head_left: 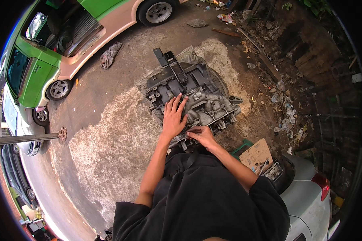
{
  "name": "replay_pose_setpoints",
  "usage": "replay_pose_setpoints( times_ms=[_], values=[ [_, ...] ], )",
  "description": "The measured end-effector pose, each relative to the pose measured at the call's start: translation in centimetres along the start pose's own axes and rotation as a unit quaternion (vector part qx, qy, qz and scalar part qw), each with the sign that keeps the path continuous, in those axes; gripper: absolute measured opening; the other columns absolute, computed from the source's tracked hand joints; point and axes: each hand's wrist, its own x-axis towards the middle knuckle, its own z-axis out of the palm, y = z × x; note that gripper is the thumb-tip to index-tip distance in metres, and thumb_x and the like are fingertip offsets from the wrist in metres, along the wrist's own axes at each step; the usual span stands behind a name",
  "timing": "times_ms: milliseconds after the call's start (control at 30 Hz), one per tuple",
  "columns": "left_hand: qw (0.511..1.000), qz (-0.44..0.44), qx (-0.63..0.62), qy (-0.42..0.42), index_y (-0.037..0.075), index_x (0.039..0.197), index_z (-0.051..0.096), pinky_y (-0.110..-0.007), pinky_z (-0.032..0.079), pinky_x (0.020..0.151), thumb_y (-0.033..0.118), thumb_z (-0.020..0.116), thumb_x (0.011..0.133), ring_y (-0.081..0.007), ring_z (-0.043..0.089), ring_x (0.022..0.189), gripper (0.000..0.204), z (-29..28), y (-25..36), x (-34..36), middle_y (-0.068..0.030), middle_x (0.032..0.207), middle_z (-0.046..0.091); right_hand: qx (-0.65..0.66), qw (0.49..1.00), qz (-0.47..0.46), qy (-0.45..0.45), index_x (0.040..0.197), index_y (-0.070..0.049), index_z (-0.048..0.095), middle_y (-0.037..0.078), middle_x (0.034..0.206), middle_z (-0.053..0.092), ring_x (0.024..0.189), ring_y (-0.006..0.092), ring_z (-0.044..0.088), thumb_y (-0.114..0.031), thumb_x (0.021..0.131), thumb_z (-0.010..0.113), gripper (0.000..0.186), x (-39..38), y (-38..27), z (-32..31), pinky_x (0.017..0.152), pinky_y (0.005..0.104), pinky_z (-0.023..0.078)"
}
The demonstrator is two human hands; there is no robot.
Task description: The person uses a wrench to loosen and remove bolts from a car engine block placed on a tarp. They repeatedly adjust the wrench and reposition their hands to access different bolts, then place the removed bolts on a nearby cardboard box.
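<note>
A grey metal engine [159, 82] with a black bracket [175, 66] on its far side sits in front of me, on a cloth-draped support. My left hand [174, 118] lies on its left part, palm down with the fingers spread. A cast metal manifold [205, 98] with curved pipes is just right of those fingers. At the engine's near edge, my right hand [204, 137] has its fingers drawn together in a pinch. Whatever it grips there is too small or hidden to make out.
A green and pink van [48, 76] stands at the far left. Close on my right are a cardboard piece [256, 154] with tools on it and a silver car [303, 188]. Rubbish [287, 114] litters the ground to the right. A rag [110, 55] lies near the van.
</note>
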Motion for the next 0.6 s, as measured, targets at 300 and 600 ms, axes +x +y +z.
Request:
replay_pose_setpoints(
  times_ms=[300, 600],
  values=[
    [1.0, -0.001, 0.002, -0.006, 0.021, 0.162, 0.04, -0.056, 0.027, 0.126, 0.019, 0.072, 0.09, -0.0395, 0.033, 0.151, 0.079, -0.1, 0.0, 0.0, -0.0093, 0.169, 0.033, -0.055, 0.996, -0.033, 0.067, 0.11, 0.0, 0.067, 0.005, 0.095, 0.067, 0.08, 0.0143, 0.067, 0.0, 0.099, 0.066, 0.011, 0.6, -1.0, -2.3, 0.076, 0.0294, 0.054],
    [1.0, 0.0, 0.0, -0.004, 0.022, 0.162, 0.041, -0.056, 0.026, 0.127, 0.02, 0.072, 0.09, -0.0393, 0.033, 0.152, 0.079, 0.0, -0.1, 0.0, -0.0095, 0.169, 0.033, -0.134, 0.984, 0.001, 0.117, 0.118, -0.005, 0.068, 0.001, 0.076, 0.063, 0.068, 0.0134, 0.052, -0.009, 0.096, 0.058, 0.024, 1.0, -3.0, -9.5, 0.065, 0.0345, 0.043]
  ],
)
